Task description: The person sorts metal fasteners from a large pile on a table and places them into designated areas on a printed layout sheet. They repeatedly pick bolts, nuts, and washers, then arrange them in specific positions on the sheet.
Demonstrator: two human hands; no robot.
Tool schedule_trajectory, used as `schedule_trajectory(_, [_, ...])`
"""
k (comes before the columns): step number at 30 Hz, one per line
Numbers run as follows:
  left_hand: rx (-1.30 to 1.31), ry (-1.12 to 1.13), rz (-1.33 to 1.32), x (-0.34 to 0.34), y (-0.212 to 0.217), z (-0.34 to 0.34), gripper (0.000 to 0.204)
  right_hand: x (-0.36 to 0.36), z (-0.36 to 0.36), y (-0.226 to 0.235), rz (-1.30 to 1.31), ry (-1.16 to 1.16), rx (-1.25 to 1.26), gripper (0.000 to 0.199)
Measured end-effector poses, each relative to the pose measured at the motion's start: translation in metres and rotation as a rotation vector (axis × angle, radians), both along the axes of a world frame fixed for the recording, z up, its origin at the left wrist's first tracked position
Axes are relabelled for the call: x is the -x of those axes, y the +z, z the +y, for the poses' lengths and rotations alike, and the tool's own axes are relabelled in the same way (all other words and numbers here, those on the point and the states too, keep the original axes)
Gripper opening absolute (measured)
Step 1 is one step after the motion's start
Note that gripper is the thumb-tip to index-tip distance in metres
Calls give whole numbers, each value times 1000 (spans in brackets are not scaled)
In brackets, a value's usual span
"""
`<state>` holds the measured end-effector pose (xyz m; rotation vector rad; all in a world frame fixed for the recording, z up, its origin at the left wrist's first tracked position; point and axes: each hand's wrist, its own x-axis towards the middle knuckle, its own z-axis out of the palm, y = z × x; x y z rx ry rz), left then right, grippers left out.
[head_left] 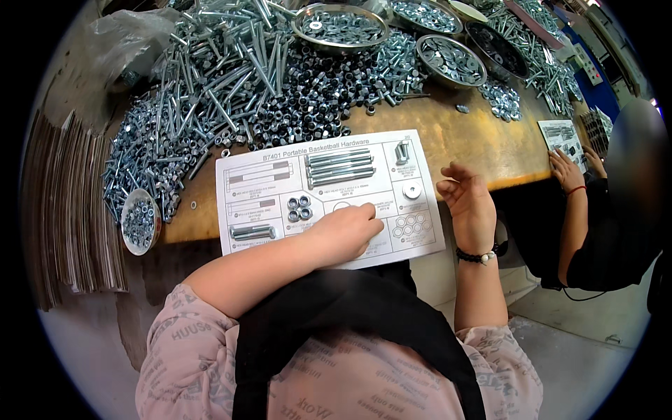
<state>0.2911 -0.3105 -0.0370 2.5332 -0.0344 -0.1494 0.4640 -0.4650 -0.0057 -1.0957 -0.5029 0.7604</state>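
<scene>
A white printed hardware card [427, 168] lies at the table's near edge in front of me. On it are several long silver bolts [341, 168], shorter bolts [253, 233], a cluster of nuts [299, 208], a short bolt piece [402, 152] at the upper right and a flat washer [412, 190]. My left hand [350, 232] rests over the card's lower middle, its fingers curled together; whatever they hold is hidden. Beside the card's right edge, my right hand [469, 210] is raised with loosely bent fingers apart, and nothing shows in it.
Beyond the card spread heaps of bolts [224, 77] and dark-ringed nuts [301, 98]. Metal bowls of washers [451, 59] stand at the back; a small bowl [142, 220] sits left. Stacked cardboard [80, 210] stands far left. A co-worker's hands [568, 171] touch another card at right.
</scene>
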Motion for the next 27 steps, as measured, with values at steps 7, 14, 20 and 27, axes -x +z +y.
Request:
schedule_trajectory(7, [42, 131, -133, -10, 30, 32, 34, -50, 27, -2, -438, -105, 420, 21])
schedule_trajectory(14, [-45, 498, -184, -79, 24, 118, 35, -106, 108, -38, -1197, 37, 595, 24])
schedule_trajectory(20, [-187, 403, -191, -121, 0, 123, 28, -106, 169, -52, -1367, -31, 842, 19])
schedule_trajectory(27, [-446, 252, -43, -142, -5, 110, 18, -117, 170, -59, -1364, 44, 779, 17])
